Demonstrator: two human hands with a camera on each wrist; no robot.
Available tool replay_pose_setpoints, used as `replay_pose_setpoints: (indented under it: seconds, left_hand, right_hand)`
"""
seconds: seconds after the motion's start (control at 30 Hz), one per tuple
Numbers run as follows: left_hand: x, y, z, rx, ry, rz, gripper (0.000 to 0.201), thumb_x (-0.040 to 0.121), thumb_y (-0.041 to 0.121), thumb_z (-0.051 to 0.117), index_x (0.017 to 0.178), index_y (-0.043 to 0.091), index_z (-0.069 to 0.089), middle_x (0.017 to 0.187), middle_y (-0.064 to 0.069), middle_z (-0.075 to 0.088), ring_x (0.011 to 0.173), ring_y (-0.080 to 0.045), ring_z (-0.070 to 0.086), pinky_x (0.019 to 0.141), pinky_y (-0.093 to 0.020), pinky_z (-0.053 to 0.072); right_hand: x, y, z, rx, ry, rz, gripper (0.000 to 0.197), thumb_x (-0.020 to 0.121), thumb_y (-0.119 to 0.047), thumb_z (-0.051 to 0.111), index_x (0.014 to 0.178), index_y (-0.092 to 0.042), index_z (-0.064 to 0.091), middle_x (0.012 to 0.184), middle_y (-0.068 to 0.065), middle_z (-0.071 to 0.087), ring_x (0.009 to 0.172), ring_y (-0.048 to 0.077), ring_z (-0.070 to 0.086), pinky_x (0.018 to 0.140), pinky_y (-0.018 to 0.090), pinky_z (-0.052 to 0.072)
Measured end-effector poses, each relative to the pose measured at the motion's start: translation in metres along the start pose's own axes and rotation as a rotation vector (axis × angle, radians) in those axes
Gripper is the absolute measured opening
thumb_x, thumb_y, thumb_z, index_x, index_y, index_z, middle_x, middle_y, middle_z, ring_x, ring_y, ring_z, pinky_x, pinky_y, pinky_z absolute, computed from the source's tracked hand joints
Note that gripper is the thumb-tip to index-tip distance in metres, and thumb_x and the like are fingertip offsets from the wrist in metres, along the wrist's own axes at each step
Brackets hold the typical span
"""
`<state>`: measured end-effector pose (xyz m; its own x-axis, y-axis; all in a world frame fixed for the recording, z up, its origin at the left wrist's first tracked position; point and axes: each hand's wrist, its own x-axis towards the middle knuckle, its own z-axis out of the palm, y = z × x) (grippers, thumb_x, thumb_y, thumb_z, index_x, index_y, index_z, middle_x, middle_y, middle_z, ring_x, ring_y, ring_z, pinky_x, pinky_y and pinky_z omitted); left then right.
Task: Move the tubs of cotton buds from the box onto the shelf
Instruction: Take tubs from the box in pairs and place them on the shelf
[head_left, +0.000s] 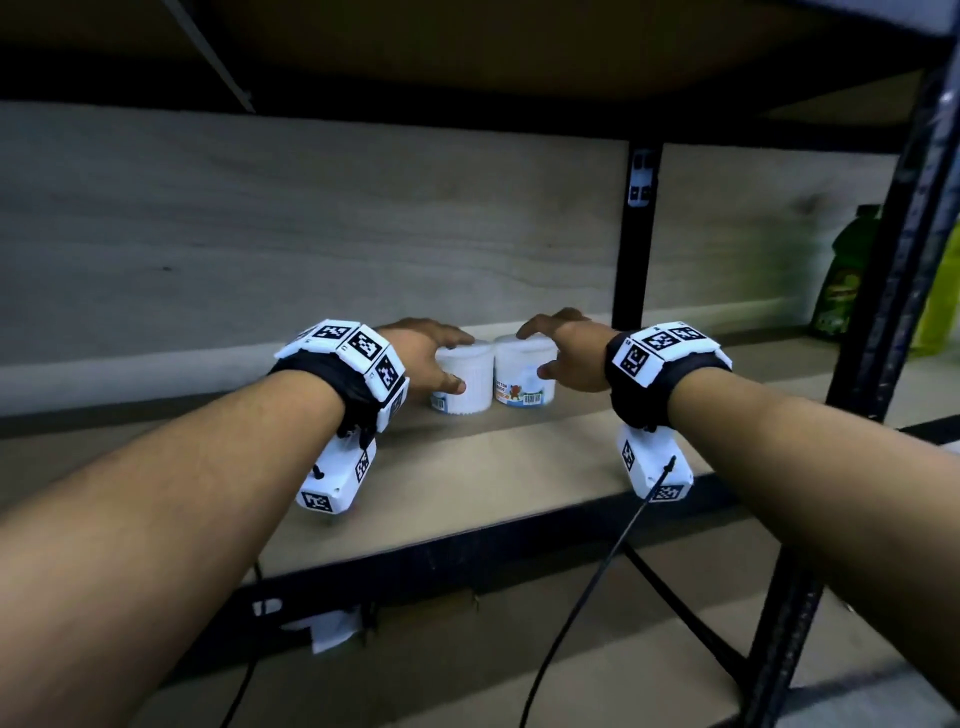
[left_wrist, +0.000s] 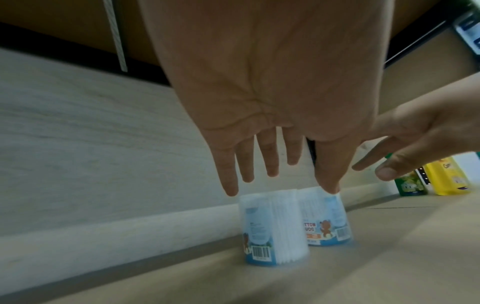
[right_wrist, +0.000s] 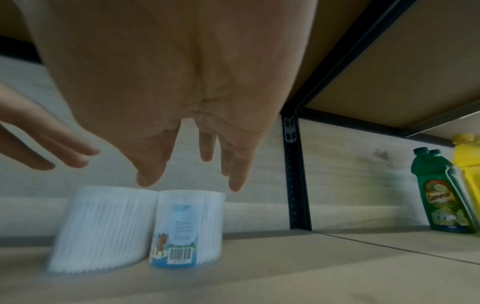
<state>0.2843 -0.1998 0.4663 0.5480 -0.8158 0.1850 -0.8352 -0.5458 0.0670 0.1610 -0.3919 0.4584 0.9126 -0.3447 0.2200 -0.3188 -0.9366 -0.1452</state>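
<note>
My left hand (head_left: 421, 358) reaches palm down over the left tub (head_left: 464, 382), fingers straight and spread, holding nothing; I cannot tell whether the fingertips (left_wrist: 231, 188) touch its lid. That tub stands upright on the shelf (head_left: 467, 467) near the back wall, touching the right tub (head_left: 522, 376). My right hand (head_left: 569, 358) hovers over the right tub the same way, fingers extended, gripping nothing. Further right stand a green bottle (right_wrist: 439, 191) and a yellow bottle (right_wrist: 469, 164).
</note>
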Motion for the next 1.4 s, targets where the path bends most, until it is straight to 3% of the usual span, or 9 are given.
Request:
replay_pose_setpoints:
  seconds: [0.33,0.47,0.67,0.73,0.8,0.93,1.1,1.23,1.4]
  left_hand:
    - [-0.074,0.035,-0.021,-0.071,-0.023,0.021,0.063,0.081,0.046,0.072,0.138,0.039,0.048,0.132,0.013,0.058,0.107,-0.012,0.063,0.103,-0.035,0.045]
    - [-0.102,0.046,-0.027,-0.058,-0.03,0.04,0.057,0.081,0.048,0.072,0.133,0.037,0.053,0.128,0.014,0.061,0.111,-0.012,0.061,0.104,-0.034,0.044]
    - [-0.147,0.063,-0.026,-0.083,-0.099,0.111,0.036,0.085,0.044,0.069,0.118,0.032,0.065,0.114,0.014,0.068,0.082,0.005,0.059,0.089,-0.022,0.046]
    - [-0.16,0.066,-0.023,-0.106,-0.117,0.119,0.031,0.086,0.042,0.068,0.115,0.031,0.067,0.11,0.015,0.069,0.082,0.006,0.058,0.082,-0.017,0.044]
    - [-0.173,0.067,-0.018,-0.143,-0.131,0.148,0.027,0.086,0.042,0.068,0.111,0.031,0.069,0.108,0.015,0.07,0.092,-0.003,0.063,0.089,-0.023,0.048]
    - [-0.208,0.064,0.008,-0.216,-0.175,0.166,0.022,0.085,0.042,0.069,0.105,0.032,0.072,0.101,0.017,0.072,0.09,0.003,0.063,0.085,-0.019,0.047]
    - [-0.258,0.05,0.062,-0.28,-0.267,0.105,0.02,0.086,0.042,0.069,0.103,0.033,0.072,0.095,0.019,0.072,0.094,0.003,0.064,0.086,-0.015,0.045]
    - [-0.299,0.033,0.121,-0.304,-0.366,-0.006,0.021,0.085,0.044,0.069,0.103,0.034,0.072,0.095,0.018,0.071,0.088,0.005,0.062,0.08,-0.01,0.041]
    - [-0.348,0.012,0.197,-0.412,-0.532,-0.149,0.023,0.086,0.036,0.07,0.107,0.026,0.071,0.092,0.016,0.069,0.074,0.008,0.057,0.07,-0.007,0.041]
  right_hand:
    - [-0.081,-0.009,-0.009,0.02,-0.02,-0.031,0.054,0.084,-0.042,0.069,0.132,-0.041,0.045,0.137,0.003,0.043,0.124,0.027,0.05,0.106,0.043,0.04]
    - [-0.11,-0.019,-0.014,0.018,-0.023,-0.09,0.055,0.087,-0.038,0.07,0.136,-0.035,0.047,0.138,0.008,0.044,0.127,0.026,0.046,0.108,0.035,0.036]
    - [-0.147,-0.037,-0.019,-0.022,-0.079,-0.168,0.046,0.089,-0.039,0.068,0.131,-0.031,0.051,0.13,0.003,0.053,0.112,0.021,0.055,0.096,0.028,0.039]
    - [-0.156,-0.043,-0.016,0.01,-0.105,-0.177,0.035,0.088,-0.04,0.069,0.119,-0.032,0.056,0.119,-0.004,0.059,0.101,0.018,0.057,0.095,0.03,0.044]
    - [-0.167,-0.05,-0.013,0.017,-0.138,-0.176,0.021,0.086,-0.043,0.069,0.104,-0.036,0.059,0.102,-0.014,0.063,0.091,0.014,0.059,0.089,0.03,0.047]
    - [-0.191,-0.064,0.019,0.101,-0.374,-0.205,0.006,0.088,-0.027,0.064,0.09,-0.027,0.07,0.074,-0.012,0.071,0.067,0.008,0.066,0.073,0.029,0.056]
    - [-0.216,-0.079,0.093,0.157,-0.607,-0.247,0.014,0.088,-0.019,0.058,0.087,-0.023,0.071,0.074,-0.006,0.07,0.063,0.014,0.064,0.065,0.036,0.056]
    - [-0.242,-0.098,0.158,0.243,-0.73,-0.221,0.017,0.091,-0.016,0.055,0.093,-0.016,0.072,0.079,-0.001,0.071,0.065,0.019,0.06,0.057,0.031,0.048]
    - [-0.28,-0.124,0.229,0.183,-0.789,-0.282,0.017,0.088,-0.026,0.067,0.105,-0.025,0.068,0.088,-0.008,0.067,0.087,0.016,0.063,0.088,0.031,0.051]
